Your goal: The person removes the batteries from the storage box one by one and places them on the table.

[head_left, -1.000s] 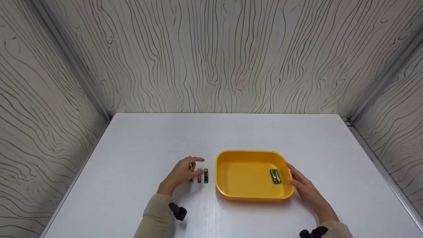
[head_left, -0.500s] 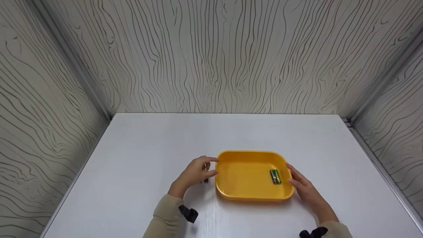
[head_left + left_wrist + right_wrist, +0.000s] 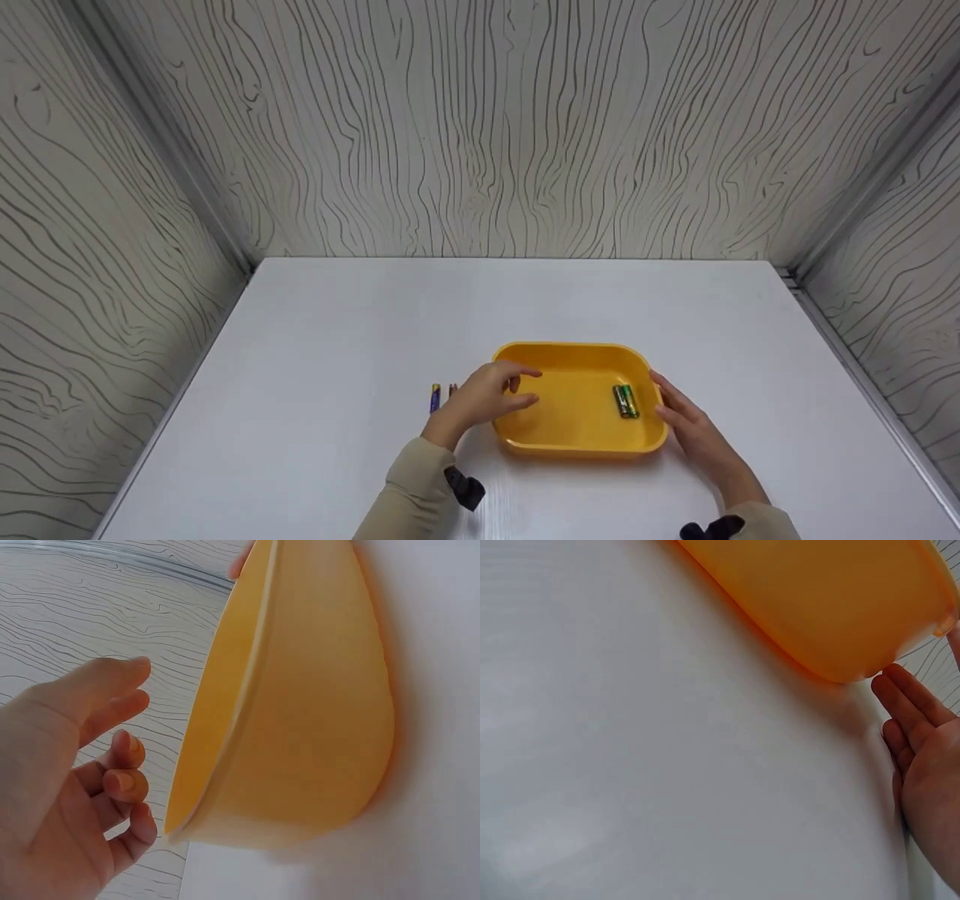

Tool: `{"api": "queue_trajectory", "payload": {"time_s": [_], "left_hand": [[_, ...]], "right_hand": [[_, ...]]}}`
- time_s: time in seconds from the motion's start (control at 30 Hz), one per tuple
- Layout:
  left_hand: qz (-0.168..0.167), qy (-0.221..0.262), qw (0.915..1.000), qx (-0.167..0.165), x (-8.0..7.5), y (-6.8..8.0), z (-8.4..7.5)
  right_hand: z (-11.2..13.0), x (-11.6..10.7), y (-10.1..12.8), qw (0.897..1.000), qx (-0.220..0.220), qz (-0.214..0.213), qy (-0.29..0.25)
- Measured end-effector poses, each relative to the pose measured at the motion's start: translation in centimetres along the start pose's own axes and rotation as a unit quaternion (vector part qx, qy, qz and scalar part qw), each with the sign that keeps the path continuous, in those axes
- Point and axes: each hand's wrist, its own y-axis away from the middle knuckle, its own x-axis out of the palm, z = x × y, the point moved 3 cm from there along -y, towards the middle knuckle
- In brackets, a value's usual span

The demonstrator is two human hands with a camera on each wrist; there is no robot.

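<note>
Green batteries point(image 3: 625, 401) are being faced at 3 o'clock by the empty, loose left hand point(image 3: 487, 393). The tray point(image 3: 570, 449) is being touched by the nearer right hand point(image 3: 691, 426).

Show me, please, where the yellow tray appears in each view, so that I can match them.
Head: the yellow tray sits right of centre, in the lower half.
Left wrist: its outer wall fills much of the middle, running off the top.
Right wrist: at the upper right, cut by the top edge.
Shared landmark: the white tabletop.
</note>
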Motion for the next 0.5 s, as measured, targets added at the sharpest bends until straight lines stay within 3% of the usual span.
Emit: {"api": "queue_trajectory", "payload": {"time_s": [0.5], "left_hand": [[0.013,0.015,0.9998,-0.008,3.3,-2.5,-2.0]], "right_hand": [[-0.2,-0.2,-0.1,1.000,-0.008,0.006,-0.017]]}}
